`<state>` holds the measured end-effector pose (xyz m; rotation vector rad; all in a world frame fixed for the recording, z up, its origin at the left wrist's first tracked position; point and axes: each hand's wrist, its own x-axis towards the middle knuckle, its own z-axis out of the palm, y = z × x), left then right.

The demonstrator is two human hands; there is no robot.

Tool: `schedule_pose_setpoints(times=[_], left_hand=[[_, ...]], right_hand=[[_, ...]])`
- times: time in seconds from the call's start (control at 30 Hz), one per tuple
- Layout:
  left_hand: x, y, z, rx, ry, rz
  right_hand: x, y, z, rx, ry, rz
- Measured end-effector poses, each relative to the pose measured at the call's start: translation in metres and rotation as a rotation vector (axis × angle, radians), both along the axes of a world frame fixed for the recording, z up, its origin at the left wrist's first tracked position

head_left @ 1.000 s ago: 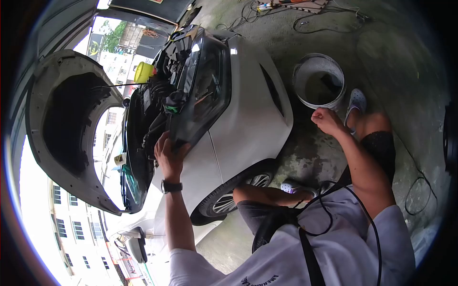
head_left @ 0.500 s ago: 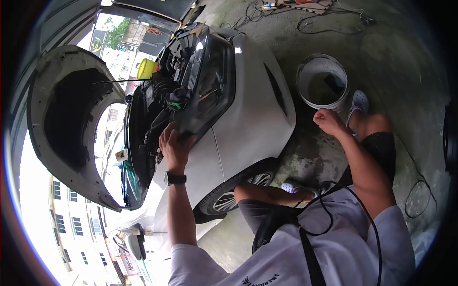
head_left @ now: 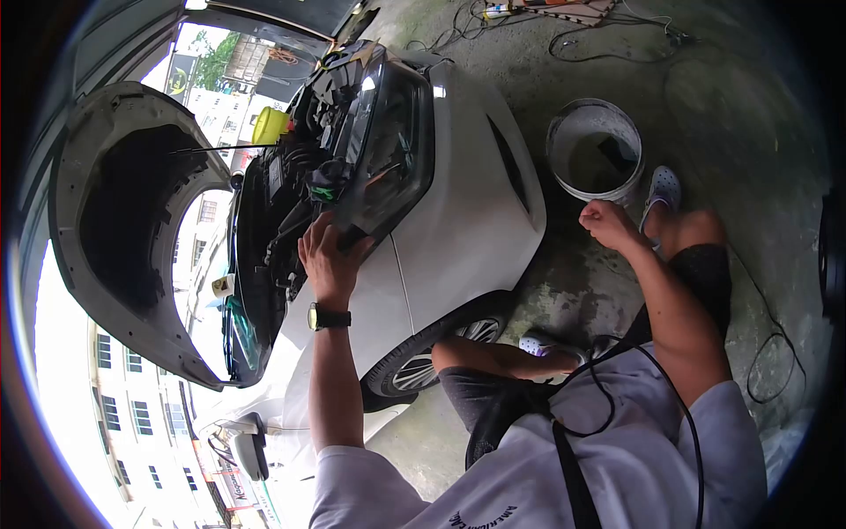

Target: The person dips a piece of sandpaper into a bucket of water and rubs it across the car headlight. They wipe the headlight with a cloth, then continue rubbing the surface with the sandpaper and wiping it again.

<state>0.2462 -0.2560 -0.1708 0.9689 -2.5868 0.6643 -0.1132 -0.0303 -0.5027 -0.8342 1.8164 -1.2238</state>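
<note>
The fingers of my left hand (head_left: 330, 260), with a watch on the wrist, press at the lower corner of the car's headlight (head_left: 392, 163). A dark flat piece (head_left: 352, 237) shows between thumb and fingers, mostly hidden by the hand; I cannot tell its kind. Its surroundings are the white fender and the edge of the engine bay. Curled loosely with nothing visible in it, my right hand (head_left: 608, 223) hangs just by the rim of a white bucket (head_left: 630, 128). Inside the bucket lies a dark flat thing (head_left: 617, 152) in greyish liquid.
The bonnet (head_left: 70, 229) is propped up on a thin rod. A yellow container (head_left: 270, 126) and a dark cloth with green (head_left: 328, 179) sit around the engine bay. Cables (head_left: 608, 57) lie across the concrete floor. The front wheel (head_left: 432, 366) is beside my knee.
My left hand has slid slightly up and to the right along the headlight edge, the dark piece moving with it. My right hand has stayed in place.
</note>
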Motion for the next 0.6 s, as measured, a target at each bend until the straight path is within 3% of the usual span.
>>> schedule_pose_setpoints(times=[0.07,0.2,0.43,0.6], left_hand=[[0.014,0.003,0.003,-0.006,-0.016,0.003],[0.047,0.017,0.022,-0.019,-0.083,0.015],[-0.004,-0.001,-0.002,-0.017,-0.024,0.001],[0.028,0.006,0.012,-0.018,-0.06,-0.007]], right_hand=[[0.0,0.001,-0.002,-0.051,0.147,0.001],[-0.009,0.009,-0.007,-0.06,0.158,-0.045],[-0.003,0.0,-0.004,-0.01,0.041,0.001],[-0.004,0.006,0.006,-0.009,0.149,0.009]])
